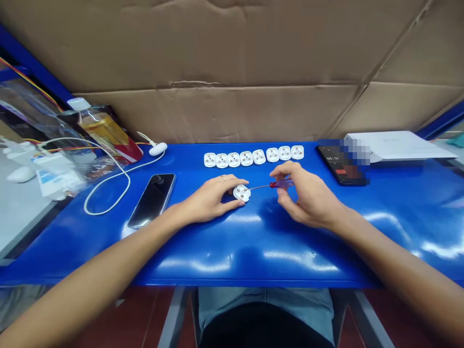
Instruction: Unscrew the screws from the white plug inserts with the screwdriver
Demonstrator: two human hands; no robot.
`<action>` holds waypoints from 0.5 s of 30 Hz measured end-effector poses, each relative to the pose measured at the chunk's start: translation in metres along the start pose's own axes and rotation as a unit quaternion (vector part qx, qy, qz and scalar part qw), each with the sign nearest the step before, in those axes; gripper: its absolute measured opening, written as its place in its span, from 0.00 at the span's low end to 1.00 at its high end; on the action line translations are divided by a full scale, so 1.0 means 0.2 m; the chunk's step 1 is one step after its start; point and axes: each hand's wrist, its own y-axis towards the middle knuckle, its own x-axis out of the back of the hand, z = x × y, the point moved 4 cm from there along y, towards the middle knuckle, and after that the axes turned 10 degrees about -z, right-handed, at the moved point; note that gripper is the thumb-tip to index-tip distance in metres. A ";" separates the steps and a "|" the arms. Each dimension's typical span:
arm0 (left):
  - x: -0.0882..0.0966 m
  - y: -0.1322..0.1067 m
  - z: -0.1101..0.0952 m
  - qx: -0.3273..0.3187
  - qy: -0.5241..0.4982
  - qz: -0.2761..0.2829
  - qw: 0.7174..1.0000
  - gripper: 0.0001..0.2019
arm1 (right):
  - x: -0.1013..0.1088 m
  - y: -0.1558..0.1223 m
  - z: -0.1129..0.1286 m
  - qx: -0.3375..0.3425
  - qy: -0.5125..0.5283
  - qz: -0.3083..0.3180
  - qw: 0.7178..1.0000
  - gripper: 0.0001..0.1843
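Note:
My left hand (pixel 217 195) grips a small round white plug part (pixel 241 193) with metal contacts, thumb and fingers on its sides, at the middle of the blue table (pixel 232 246). In my right hand (pixel 308 195) is a screwdriver (pixel 281 184) with a clear purple and red handle. Its thin shaft points left, and the tip reaches the plug part's right side; whether it sits in a screw is too small to tell. Behind both hands, several similar white plug parts (pixel 246 158) stand in a row.
A dark phone (pixel 152 200) lies left of my left arm, beside a looped white cable (pixel 108 179). At the back left leans a bottle (pixel 108 133). Another phone (pixel 340 166) and a white box (pixel 398 145) lie at the right. Cardboard (pixel 232 111) walls off the back.

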 end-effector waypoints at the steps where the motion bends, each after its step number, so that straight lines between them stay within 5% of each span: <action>1: 0.00 0.00 0.00 0.000 0.000 0.000 1.000 0.24 | 0.00 0.00 0.00 -0.007 -0.004 0.006 1.000 0.15; 6: 0.00 0.00 0.00 0.003 0.001 0.003 1.000 0.24 | 0.00 0.01 -0.01 -0.004 -0.038 0.004 0.999 0.05; 11: 0.00 0.00 0.00 0.003 0.002 0.001 1.000 0.24 | 0.00 0.00 0.01 0.026 -0.013 0.000 1.000 0.14; 15: 0.00 0.00 0.00 0.006 0.001 0.004 1.000 0.24 | 0.00 0.00 -0.02 -0.005 -0.035 0.003 0.999 0.10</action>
